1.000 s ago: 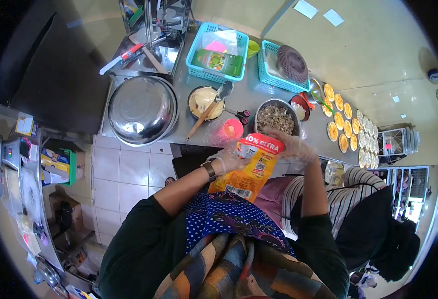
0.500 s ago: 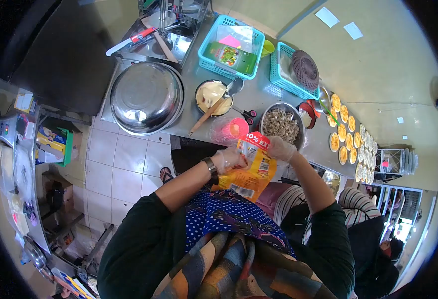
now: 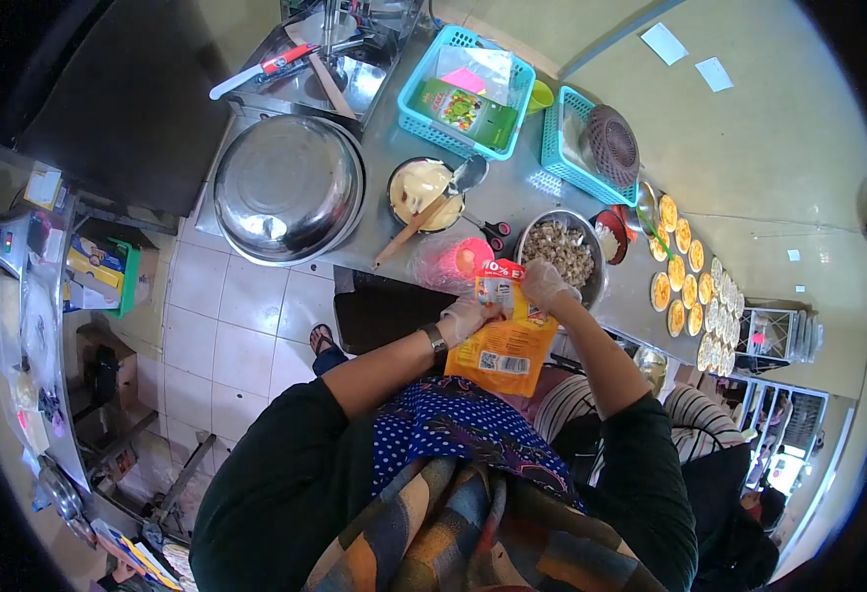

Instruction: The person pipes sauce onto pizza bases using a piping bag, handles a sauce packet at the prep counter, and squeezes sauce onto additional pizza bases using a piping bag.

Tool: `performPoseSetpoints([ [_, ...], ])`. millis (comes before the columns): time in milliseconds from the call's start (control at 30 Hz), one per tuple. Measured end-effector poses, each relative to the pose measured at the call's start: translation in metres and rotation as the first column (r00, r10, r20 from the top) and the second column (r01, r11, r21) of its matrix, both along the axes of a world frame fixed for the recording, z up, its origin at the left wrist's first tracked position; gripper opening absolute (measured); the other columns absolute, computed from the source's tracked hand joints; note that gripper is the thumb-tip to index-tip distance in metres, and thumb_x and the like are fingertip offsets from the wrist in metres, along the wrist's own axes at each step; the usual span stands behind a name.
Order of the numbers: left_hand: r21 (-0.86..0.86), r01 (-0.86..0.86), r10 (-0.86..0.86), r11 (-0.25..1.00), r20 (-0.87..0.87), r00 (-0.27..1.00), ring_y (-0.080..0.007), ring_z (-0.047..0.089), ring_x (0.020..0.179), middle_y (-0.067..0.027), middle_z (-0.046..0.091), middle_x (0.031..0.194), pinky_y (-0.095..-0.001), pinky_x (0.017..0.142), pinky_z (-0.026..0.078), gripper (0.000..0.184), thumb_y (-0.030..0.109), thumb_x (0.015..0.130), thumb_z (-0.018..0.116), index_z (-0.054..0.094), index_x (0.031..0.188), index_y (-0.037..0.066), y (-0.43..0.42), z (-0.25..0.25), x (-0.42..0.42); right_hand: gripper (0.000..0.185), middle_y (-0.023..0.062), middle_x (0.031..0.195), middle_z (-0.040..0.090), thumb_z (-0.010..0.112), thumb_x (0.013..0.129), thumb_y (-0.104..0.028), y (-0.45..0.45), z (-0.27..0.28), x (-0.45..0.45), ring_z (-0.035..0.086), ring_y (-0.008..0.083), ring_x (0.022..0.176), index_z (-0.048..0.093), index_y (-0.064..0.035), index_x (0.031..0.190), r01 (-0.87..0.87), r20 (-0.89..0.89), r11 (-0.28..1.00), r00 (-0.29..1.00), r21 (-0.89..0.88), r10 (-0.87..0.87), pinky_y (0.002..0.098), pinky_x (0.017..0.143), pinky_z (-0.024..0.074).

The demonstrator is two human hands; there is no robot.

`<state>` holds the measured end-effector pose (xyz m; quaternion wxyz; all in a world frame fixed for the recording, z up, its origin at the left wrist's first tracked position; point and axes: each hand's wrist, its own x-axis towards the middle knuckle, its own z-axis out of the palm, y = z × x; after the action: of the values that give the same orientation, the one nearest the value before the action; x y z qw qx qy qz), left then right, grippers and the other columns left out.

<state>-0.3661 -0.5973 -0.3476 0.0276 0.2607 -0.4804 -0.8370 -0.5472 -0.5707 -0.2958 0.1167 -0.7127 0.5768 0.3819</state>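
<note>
Both hands wear clear plastic gloves. An orange pouch (image 3: 504,345) with a red top edge hangs upright between them. My left hand (image 3: 466,321) is closed on the pouch's left side, and my right hand (image 3: 549,284) grips its upper right edge, beside a steel bowl of chopped brown filling (image 3: 559,253). A pink cup (image 3: 465,259) in clear plastic stands just beyond the pouch. Behind it, a bowl of cream-coloured mixture (image 3: 420,187) has a wooden spatula (image 3: 416,231) and a ladle (image 3: 470,174) across it. Scissors (image 3: 494,232) lie between the bowls.
A large steel basin (image 3: 286,187) sits at the counter's left. Two turquoise baskets (image 3: 416,120) (image 3: 555,161) stand at the back. Several filled pastry rounds (image 3: 689,290) line the right side. Another person in striped clothing (image 3: 702,424) is close on my right.
My right hand has gone from spread at the pouch's top to closed on its upper edge. The pouch hangs more upright. The other person has shifted further down and away.
</note>
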Motion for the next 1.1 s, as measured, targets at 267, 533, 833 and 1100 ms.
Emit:
performPoseSetpoints([
  [267, 0.472, -0.197, 0.194, 0.859, 0.054, 0.979, -0.0101, 0.054, 0.060, -0.0024, 0.057, 0.071, -0.0238, 0.053, 0.044, 0.031, 0.034, 0.086, 0.049, 0.058, 0.084, 0.004, 0.014, -0.025, -0.020, 0.018, 0.0090, 0.077, 0.061, 0.057, 0.070, -0.017, -0.007, 0.010, -0.009, 0.058, 0.0217, 0.073, 0.065, -0.0021, 0.076, -0.135, 0.038, 0.988, 0.990, 0.073, 0.132, 0.0313, 0.062, 0.0474],
  [533, 0.491, -0.213, 0.168, 0.845, 0.133, 0.977, -0.0102, 0.056, 0.064, -0.0041, 0.056, 0.077, -0.0241, 0.054, 0.047, 0.037, 0.040, 0.088, 0.043, 0.057, 0.088, 0.005, 0.006, -0.005, -0.017, 0.023, 0.0122, 0.074, 0.059, 0.046, 0.080, -0.030, -0.011, -0.007, -0.024, 0.059, 0.0265, 0.073, 0.064, -0.0187, 0.088, -0.063, 0.355, 0.992, 0.935, 0.105, 0.021, 0.0352, 0.066, 0.0456],
  [833, 0.585, -0.207, 0.210, 0.784, 0.065, 0.976, -0.0110, 0.058, 0.075, -0.0072, 0.059, 0.089, -0.0246, 0.064, 0.048, 0.036, 0.035, 0.089, 0.042, 0.054, 0.102, 0.003, 0.016, -0.025, -0.019, 0.029, 0.0139, 0.078, 0.058, 0.045, 0.080, -0.023, -0.014, 0.007, -0.007, 0.057, 0.0295, 0.075, 0.056, -0.0198, 0.107, 0.027, 0.408, 0.999, 0.912, 0.045, -0.043, 0.0368, 0.066, 0.0447],
  [1100, 0.524, -0.128, 0.159, 0.842, -0.014, 0.987, -0.0136, 0.058, 0.079, -0.0078, 0.060, 0.088, -0.0262, 0.073, 0.048, 0.021, 0.016, 0.084, 0.052, 0.057, 0.097, -0.001, -0.013, 0.007, 0.021, 0.034, 0.0057, 0.079, 0.061, 0.062, 0.070, -0.009, -0.012, 0.036, -0.012, 0.059, 0.0186, 0.072, 0.058, -0.0094, 0.104, 0.375, 0.680, 0.895, 0.594, 0.241, -0.431, 0.0314, 0.064, 0.0471],
])
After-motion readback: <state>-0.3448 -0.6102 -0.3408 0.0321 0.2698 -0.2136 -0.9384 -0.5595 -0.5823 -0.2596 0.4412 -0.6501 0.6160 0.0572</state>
